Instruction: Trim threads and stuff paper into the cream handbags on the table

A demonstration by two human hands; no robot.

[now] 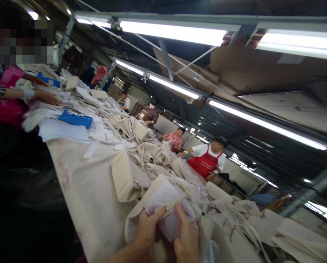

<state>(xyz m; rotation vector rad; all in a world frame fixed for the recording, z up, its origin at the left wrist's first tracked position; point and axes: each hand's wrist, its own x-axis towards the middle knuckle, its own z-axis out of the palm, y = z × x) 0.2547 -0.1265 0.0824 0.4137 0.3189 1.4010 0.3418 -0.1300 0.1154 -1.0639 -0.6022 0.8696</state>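
Observation:
In the lower middle of the head view, my left hand (148,228) and my right hand (187,230) hold a cream handbag (156,182) from its two sides. Thin whitish wrapping (166,199) covers part of it. My thumb and fingers close on a small light fitting (168,207) on the bag, too blurred to name exactly. The palm sides and the bag's underside are hidden. Just beyond my left hand, another cream handbag (127,175) lies on the table (89,182).
Many cream bags and straps are heaped along the long table. White sheets (63,130) and a blue tray (75,118) are at the left. A co-worker's hand (47,96) reaches in there. Across the table stands a person in a red apron (204,162), with others farther back.

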